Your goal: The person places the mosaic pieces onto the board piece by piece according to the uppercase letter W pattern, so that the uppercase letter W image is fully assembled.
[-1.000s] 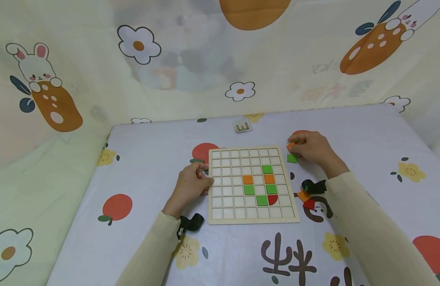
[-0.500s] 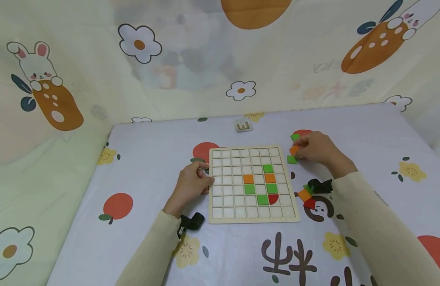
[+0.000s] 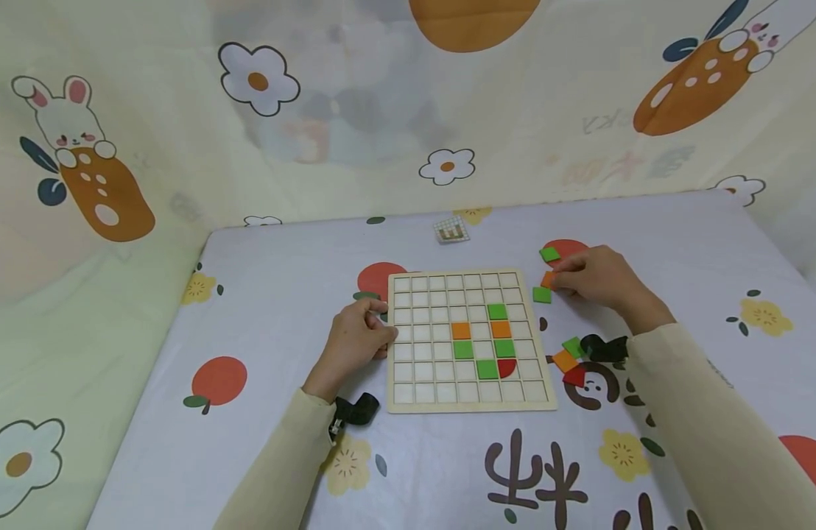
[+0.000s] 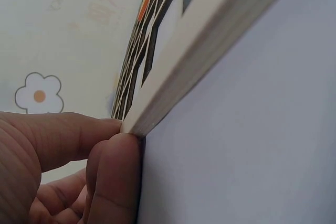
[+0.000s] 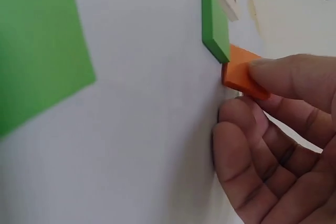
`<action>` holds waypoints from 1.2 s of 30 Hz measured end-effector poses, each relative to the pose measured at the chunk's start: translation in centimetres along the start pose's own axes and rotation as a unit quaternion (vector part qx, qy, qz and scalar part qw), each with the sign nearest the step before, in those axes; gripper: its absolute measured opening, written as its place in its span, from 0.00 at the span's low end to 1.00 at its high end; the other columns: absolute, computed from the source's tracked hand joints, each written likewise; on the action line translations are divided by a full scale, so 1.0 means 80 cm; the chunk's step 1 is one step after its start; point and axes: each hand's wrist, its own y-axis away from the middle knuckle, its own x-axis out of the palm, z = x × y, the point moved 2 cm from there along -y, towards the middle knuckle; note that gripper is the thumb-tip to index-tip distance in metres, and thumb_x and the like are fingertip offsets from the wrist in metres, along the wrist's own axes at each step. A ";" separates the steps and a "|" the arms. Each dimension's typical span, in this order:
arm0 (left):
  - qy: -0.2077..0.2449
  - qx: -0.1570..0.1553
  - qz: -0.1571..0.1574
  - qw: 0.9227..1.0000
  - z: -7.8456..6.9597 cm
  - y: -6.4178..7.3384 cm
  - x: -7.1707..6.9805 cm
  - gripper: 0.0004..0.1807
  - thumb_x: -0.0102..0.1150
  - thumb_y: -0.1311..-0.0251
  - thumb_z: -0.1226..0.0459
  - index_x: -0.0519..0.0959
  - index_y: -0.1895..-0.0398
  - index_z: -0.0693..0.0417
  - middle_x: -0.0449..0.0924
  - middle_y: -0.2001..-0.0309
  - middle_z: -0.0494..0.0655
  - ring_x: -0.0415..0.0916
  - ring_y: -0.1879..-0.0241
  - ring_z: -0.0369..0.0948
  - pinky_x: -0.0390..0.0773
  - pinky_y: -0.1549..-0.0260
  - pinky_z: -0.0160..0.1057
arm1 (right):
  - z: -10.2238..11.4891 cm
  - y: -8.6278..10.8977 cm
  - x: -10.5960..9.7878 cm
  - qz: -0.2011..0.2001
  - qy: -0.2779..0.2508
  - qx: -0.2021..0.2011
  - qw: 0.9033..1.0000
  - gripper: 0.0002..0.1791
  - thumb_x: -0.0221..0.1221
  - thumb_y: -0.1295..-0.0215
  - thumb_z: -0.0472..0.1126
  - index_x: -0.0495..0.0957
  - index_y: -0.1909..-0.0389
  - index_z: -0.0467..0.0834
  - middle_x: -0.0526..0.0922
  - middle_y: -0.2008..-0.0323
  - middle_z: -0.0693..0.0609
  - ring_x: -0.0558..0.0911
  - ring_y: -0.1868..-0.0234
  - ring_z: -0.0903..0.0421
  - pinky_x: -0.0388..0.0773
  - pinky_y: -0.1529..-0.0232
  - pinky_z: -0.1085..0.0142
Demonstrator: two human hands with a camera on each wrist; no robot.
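Observation:
A square wooden grid board [image 3: 423, 375] lies on the cloth, with several green and orange tiles and a rounded red piece in its cells. At its left edge my left hand [image 3: 357, 335] grips the rim between thumb and finger, fingertips right at the frame in the left wrist view. Beyond the board's right edge, my right hand [image 3: 596, 278] pinches an orange tile [image 5: 242, 69] between thumb and fingers. That tile is right beside a loose green tile [image 5: 214, 27]. Another green tile [image 3: 549, 254] lies just behind it.
Right of the board, near my right sleeve, lie a green tile [image 3: 572, 347], an orange tile [image 3: 565, 360] and a red piece [image 3: 574, 377]. A small patterned card [image 3: 451, 231] is behind the board. A printed curtain [image 3: 355, 177] rises at the table's back.
My right hand has shifted right and slightly toward me with the orange tile, uncovering the rear green tile. A green tile near the right wrist has come into view. The left hand has stayed put.

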 end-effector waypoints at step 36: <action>-0.006 0.000 0.000 1.000 -0.003 0.001 0.000 0.21 0.69 0.38 0.71 0.78 0.42 0.63 0.80 0.71 0.50 0.79 0.81 0.40 0.81 0.78 0.34 | -0.006 0.020 -0.006 0.039 0.027 -0.019 0.999 0.18 0.71 0.37 0.37 0.84 0.47 0.34 0.77 0.70 0.48 0.74 0.59 0.46 0.71 0.64 0.60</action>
